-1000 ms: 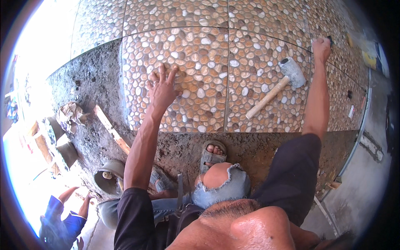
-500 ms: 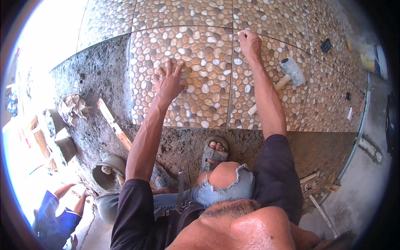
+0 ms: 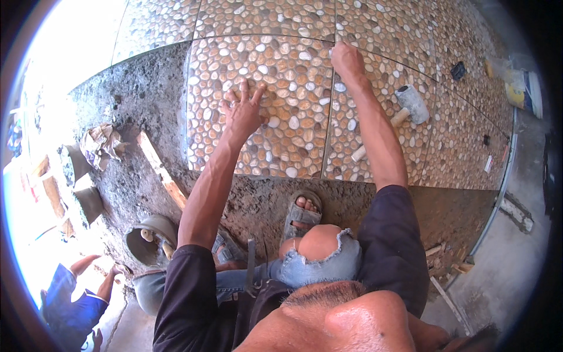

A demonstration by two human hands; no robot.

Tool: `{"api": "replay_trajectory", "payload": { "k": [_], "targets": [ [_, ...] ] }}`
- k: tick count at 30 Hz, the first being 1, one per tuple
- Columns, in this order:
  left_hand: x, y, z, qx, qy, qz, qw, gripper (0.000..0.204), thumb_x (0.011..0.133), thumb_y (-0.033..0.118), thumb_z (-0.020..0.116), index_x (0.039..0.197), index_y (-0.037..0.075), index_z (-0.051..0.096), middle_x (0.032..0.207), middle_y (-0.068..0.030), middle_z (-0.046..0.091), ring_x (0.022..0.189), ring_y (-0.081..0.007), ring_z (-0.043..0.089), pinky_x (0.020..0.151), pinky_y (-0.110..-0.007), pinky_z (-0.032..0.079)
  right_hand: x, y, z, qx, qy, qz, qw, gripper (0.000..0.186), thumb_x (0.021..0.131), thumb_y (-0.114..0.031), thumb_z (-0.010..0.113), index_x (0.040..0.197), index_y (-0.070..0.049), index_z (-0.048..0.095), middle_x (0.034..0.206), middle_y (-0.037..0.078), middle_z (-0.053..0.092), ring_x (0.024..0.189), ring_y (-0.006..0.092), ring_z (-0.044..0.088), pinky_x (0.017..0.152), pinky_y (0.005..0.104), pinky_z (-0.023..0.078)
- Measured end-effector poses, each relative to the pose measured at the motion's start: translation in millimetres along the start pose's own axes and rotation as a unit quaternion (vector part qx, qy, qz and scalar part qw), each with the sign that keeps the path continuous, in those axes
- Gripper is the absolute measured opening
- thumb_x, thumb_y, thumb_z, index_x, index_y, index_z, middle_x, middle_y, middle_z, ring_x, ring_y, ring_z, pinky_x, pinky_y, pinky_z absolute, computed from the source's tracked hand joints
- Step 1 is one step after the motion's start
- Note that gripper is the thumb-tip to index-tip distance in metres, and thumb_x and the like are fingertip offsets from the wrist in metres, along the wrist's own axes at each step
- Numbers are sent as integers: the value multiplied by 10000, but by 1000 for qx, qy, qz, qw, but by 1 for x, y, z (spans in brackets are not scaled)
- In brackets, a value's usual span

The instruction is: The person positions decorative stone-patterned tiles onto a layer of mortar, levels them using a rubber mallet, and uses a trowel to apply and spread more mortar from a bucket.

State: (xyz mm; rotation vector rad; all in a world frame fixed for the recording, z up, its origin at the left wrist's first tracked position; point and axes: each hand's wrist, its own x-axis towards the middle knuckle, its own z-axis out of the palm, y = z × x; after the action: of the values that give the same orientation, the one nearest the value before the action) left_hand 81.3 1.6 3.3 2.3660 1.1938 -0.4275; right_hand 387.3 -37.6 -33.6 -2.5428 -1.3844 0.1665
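Note:
My left hand (image 3: 243, 114) rests on a pebble-patterned floor tile (image 3: 293, 149), its fingers spread over the surface. At that tile's far right corner, my right hand (image 3: 348, 60) is closed, with its fingertips at the joint between tiles. Whatever it may pinch is too small to make out. A mallet (image 3: 413, 104) with a pale, worn head and a wooden handle lies on the neighbouring tile, just right of my right forearm.
Rough grey mortar bed (image 3: 141, 88) borders the tile on the left. A wooden strip (image 3: 161, 170), crumpled paper (image 3: 101, 145) and a tipped bucket (image 3: 151, 240) lie there. Another person (image 3: 73, 305) works at lower left. A dark small block (image 3: 458, 71) sits on tiles at right.
My right hand has shifted slightly left, from beside the joint onto it. My left hand stays spread on the same tile. The whole view has turned a little.

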Motion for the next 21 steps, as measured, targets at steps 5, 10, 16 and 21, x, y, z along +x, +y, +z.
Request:
{"api": "replay_trajectory", "payload": {
  "k": [5, 10, 16, 21],
  "targets": [
    [1, 3, -2, 5, -8, -1, 1000, 925, 706, 297, 837, 1480, 352, 335, 1596, -181, 164, 1416, -521, 199, 1122, -659, 209, -10, 8, 10, 30, 31, -14, 999, 247, 911, -200, 524, 910, 2, 666, 925, 225, 678, 910, 406, 659, 789, 498, 523],
    [0, 1, 0, -11, 0, 12, 1000, 909, 721, 317, 836, 1481, 327, 337, 1590, -215, 144, 1399, -555, 201, 1101, -688, 209, -13, 10, 8, 46, 23, 6, 999, 254, 902, -249, 564, 931, -20, 670, 911, 212, 690, 898, 392, 661, 774, 491, 517],
    [-4, -8, 3, -2, -1, -10, 1000, 915, 723, 316, 830, 1485, 350, 325, 1595, -180, 169, 1409, -520, 219, 1119, -662, 217, -2, 16, -16, 217, 56, 70, 972, 294, 844, -228, 574, 1049, -59, 699, 942, 187, 703, 886, 352, 667, 788, 421, 515],
    [-1, 2, -2, 7, 5, 1, 1000, 914, 721, 318, 831, 1482, 358, 327, 1596, -175, 171, 1414, -512, 216, 1117, -663, 218, 29, 46, -8, 93, -4, -28, 995, 243, 879, -172, 578, 1056, -30, 664, 947, 187, 681, 889, 306, 657, 768, 411, 502]
  ]
}}
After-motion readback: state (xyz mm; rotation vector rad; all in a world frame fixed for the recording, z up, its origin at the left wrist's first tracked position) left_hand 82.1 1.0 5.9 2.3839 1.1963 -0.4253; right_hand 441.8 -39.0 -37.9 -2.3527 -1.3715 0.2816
